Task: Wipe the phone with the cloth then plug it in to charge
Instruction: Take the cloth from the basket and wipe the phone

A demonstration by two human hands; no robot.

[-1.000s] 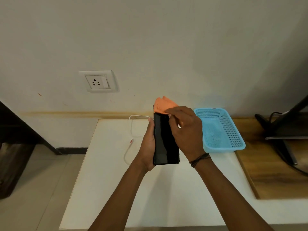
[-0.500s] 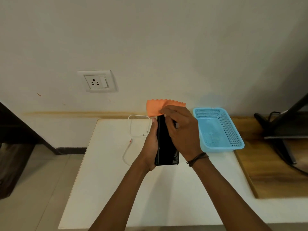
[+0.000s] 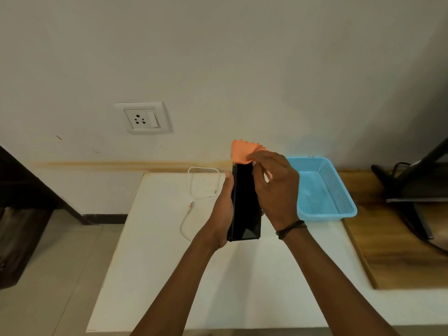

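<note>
My left hand (image 3: 224, 207) grips a black phone (image 3: 244, 207) by its left edge and holds it upright above the white table (image 3: 150, 263), dark screen toward me. My right hand (image 3: 276, 187) pinches an orange cloth (image 3: 243, 152) against the phone's top end; the cloth's zigzag edge sticks up above the phone. A white charging cable (image 3: 202, 183) lies looped on the table just left of my left hand, its red-tipped plug (image 3: 191, 204) pointing toward the near side. The phone's right edge is hidden behind my right hand.
A white wall socket with a switch (image 3: 144, 118) sits on the wall at upper left. A light blue mesh basket (image 3: 322, 187) stands on the table to the right of my hands. Further right are a wooden surface (image 3: 400, 251) and a black stand with cables (image 3: 417, 185).
The phone turned edge-on half a second ago and now faces me more again. My right hand with the cloth stayed at the phone's top end, shifting slightly.
</note>
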